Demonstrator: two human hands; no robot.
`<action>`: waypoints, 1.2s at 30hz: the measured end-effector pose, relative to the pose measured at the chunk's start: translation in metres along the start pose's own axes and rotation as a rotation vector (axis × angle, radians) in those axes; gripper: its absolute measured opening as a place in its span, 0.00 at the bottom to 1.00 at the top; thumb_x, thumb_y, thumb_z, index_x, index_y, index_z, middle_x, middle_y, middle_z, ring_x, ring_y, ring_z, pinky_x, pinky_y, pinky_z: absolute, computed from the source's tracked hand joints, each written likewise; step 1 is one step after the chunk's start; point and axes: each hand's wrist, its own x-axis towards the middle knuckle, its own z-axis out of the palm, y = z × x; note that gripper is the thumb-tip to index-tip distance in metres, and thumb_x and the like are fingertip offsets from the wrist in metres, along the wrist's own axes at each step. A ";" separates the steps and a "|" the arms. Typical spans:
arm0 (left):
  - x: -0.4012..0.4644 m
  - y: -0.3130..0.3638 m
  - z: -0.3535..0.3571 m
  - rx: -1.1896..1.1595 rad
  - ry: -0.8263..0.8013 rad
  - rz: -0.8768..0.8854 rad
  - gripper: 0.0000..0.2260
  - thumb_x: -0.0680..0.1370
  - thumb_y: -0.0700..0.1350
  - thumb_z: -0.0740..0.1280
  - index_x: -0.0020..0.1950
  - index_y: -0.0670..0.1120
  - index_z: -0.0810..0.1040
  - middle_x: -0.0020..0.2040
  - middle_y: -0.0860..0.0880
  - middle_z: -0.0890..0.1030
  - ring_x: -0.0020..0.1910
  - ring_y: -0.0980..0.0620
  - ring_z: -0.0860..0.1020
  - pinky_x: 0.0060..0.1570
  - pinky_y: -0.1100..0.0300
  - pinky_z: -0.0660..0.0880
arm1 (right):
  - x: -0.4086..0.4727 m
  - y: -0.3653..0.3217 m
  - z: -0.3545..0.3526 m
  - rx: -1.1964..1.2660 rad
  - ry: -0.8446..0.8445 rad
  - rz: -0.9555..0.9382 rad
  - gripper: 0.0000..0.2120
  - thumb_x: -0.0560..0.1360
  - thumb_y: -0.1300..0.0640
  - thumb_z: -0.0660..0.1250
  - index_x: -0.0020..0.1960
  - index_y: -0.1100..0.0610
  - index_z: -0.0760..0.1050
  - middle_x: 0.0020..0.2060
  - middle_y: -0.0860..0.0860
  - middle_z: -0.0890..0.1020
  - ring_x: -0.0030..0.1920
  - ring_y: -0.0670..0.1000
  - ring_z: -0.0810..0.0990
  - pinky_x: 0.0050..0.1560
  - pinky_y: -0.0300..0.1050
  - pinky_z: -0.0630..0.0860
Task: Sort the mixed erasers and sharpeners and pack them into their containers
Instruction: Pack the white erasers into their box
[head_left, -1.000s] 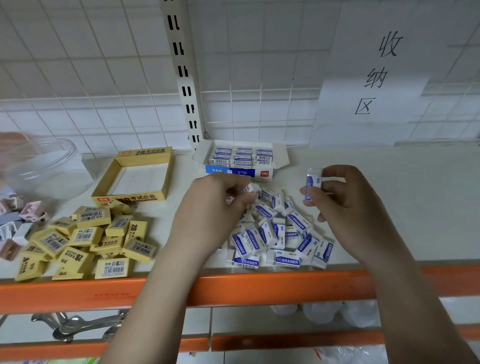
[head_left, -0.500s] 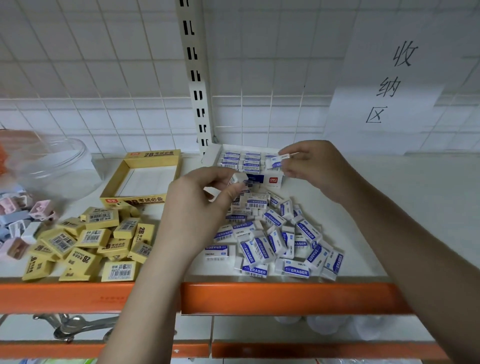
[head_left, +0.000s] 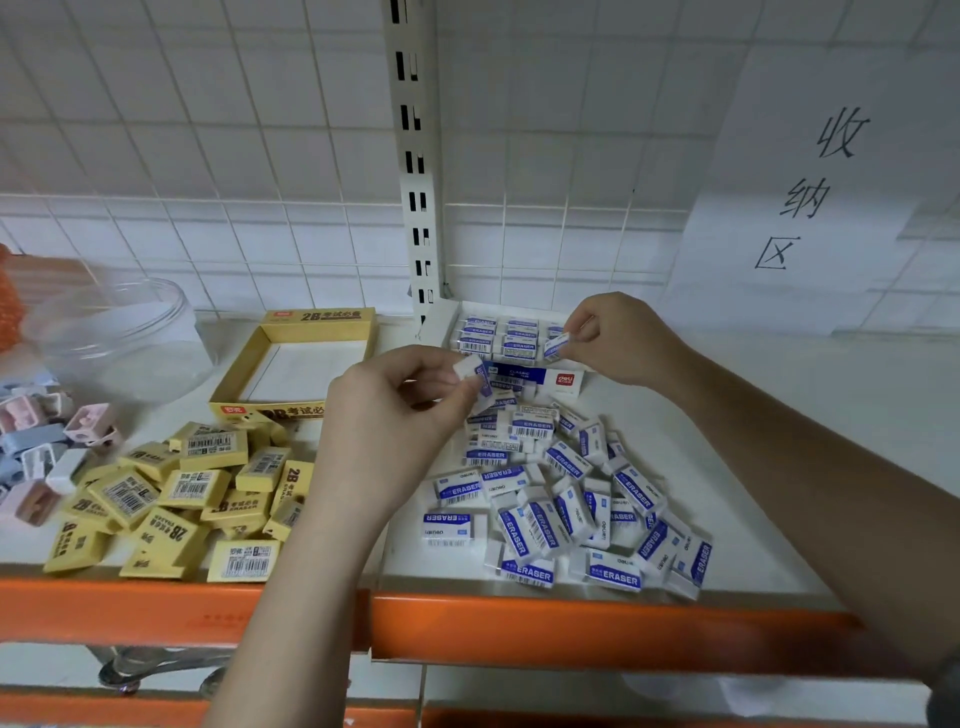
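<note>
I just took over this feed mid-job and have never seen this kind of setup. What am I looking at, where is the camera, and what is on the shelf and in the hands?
There is no machine here: a person works with bare hands, and the single camera sits on their head, looking forward and down at a shelf with an orange front edge.

The left hand pinches one white and blue eraser. The right hand holds another eraser over the white eraser box, which is already partly filled.

A loose pile of white erasers lies in front of it. To the left lie yellow erasers, an empty yellow box, pastel sharpeners and a clear tub.
</note>
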 end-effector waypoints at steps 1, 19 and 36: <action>0.001 0.000 0.000 -0.005 0.006 -0.009 0.05 0.70 0.43 0.74 0.42 0.50 0.79 0.34 0.54 0.80 0.32 0.66 0.77 0.33 0.77 0.68 | 0.000 0.000 0.000 -0.006 0.003 -0.002 0.11 0.72 0.57 0.71 0.52 0.60 0.77 0.49 0.54 0.81 0.46 0.50 0.76 0.41 0.42 0.72; 0.008 -0.006 0.007 -0.476 -0.075 -0.236 0.13 0.66 0.48 0.69 0.48 0.44 0.80 0.38 0.47 0.85 0.37 0.58 0.81 0.38 0.68 0.77 | 0.004 -0.011 0.004 -0.735 0.073 -0.181 0.03 0.75 0.60 0.66 0.47 0.59 0.77 0.39 0.50 0.75 0.45 0.49 0.70 0.36 0.43 0.65; 0.010 -0.009 0.004 -0.574 -0.162 -0.208 0.13 0.75 0.35 0.65 0.55 0.51 0.79 0.33 0.54 0.82 0.41 0.58 0.81 0.46 0.66 0.78 | 0.002 -0.006 0.006 -0.302 0.024 -0.067 0.05 0.73 0.61 0.68 0.46 0.54 0.83 0.43 0.50 0.83 0.44 0.52 0.81 0.45 0.46 0.79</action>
